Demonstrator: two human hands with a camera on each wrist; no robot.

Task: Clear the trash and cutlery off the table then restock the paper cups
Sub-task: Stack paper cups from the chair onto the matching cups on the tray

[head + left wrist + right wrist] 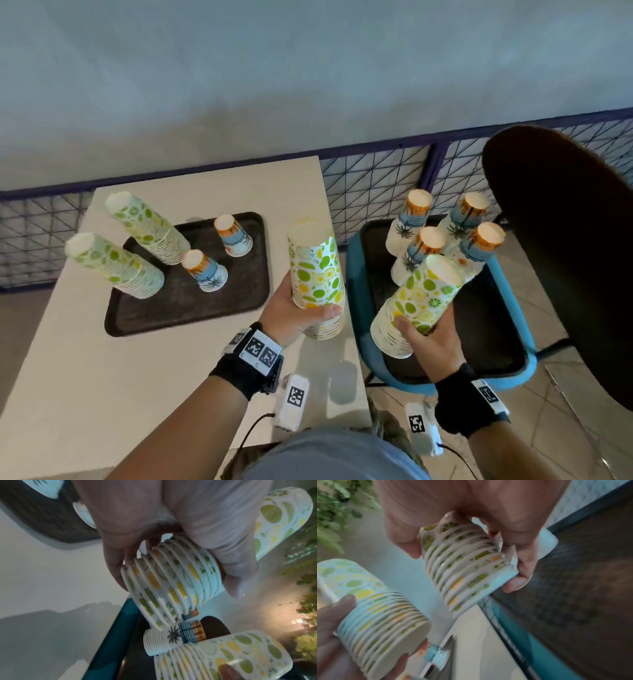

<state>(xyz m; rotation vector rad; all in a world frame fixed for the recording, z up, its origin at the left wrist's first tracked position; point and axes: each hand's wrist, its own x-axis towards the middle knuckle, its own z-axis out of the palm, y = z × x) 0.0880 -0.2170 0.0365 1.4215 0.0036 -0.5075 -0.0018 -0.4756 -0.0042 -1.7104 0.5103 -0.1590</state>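
My left hand (pixel 301 313) grips a stack of upside-down lime-print paper cups (pixel 317 274) above the white table's (pixel 68 359) right edge; the same stack (pixel 171 588) fills the left wrist view. My right hand (pixel 424 337) grips a second lime-print stack (pixel 416 301), tilted over the dark tray (pixel 486 342) on the blue chair. Its rims (pixel 467 572) show in the right wrist view. On the table's brown tray (pixel 191 301) stand two tall lime-print stacks (pixel 147 233) (pixel 114 265) and two palm-print cups (pixel 205 270) (pixel 234 236).
Several palm-print cup stacks (pixel 442 233) stand at the back of the chair's tray. A blue chair seat (pixel 513 308) holds that tray. A dark round chair back (pixel 565 240) rises at the right. A wire fence (pixel 373 185) runs behind.
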